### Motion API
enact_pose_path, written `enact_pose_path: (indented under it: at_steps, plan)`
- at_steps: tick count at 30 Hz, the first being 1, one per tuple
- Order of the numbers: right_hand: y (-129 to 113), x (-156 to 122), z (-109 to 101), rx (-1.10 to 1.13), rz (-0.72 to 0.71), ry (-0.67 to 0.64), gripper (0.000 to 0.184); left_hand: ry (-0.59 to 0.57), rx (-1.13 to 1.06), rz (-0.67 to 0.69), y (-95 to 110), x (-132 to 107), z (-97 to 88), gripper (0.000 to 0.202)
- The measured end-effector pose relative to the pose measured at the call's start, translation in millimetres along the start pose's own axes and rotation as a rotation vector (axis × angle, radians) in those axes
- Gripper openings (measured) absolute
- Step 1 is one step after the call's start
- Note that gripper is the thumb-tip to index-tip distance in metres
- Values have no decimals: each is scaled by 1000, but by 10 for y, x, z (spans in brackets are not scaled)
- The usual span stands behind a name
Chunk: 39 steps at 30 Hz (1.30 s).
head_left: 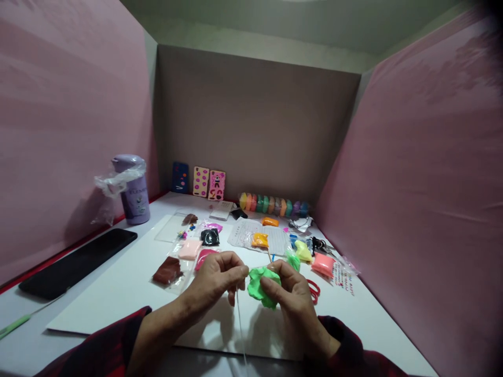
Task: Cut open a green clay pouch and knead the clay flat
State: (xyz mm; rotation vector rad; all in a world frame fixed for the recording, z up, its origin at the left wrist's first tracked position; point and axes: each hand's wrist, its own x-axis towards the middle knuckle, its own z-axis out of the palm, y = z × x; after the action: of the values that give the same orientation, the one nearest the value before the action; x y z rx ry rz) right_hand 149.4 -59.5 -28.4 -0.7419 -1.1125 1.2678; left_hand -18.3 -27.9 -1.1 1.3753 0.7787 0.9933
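From where I stand, the right hand [295, 294] has a bright green, ragged lump of soft clay-like material [264, 287] closed between its fingers, the thumb pressed flat on the near face and the others bent behind; the lump hangs in the air in front of the chest, above a white flat board [129, 301] on the pale worktop [39, 348]. That broad grip probably spreads the pressure, so something this pliable isn't dented through. The left hand [216, 275] holds its thumb and forefinger drawn near together, right beside the lump's left edge, perhaps to work at that rim; I can't tell whether they quite meet, nor whether they hold the thin pale strand [240, 324] hanging below them. Behind the left fingers sit a brown flat clear-wrapped packet [167, 271] and a pale pink one [190, 250], laid aside perhaps to leave room beneath the hands. Straight beyond the fingers, an orange packet [260, 240] rests on a creased printed sheet [240, 231]. Just right of the right fingers, red-handled scissors [315, 292] lie partly hidden, likely kept close for easy reach, with a coral packet [323, 265] farther out.
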Motion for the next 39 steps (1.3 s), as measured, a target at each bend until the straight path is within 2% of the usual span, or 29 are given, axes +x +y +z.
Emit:
enact_pose_path:
  at_steps: [8,21,29,34,39]
  plan:
    - [-17,2,7,17,21,23,31,-69,-193,-32,32,-20,7,24]
    - [-52,-42,83,-14,29,46,33,-14,-30,0,11,-22,32,27]
    - [-44,-58,77,-19,25,34,31,-56,-177,-47,20,-25,12,28]
    - [-11,-72,54,-59,-2,-27,28,-53,-139,-49,-12,-12,22,26]
    - [-15,-84,52,-34,25,-18,28,-55,-148,-51,-5,-23,29,25]
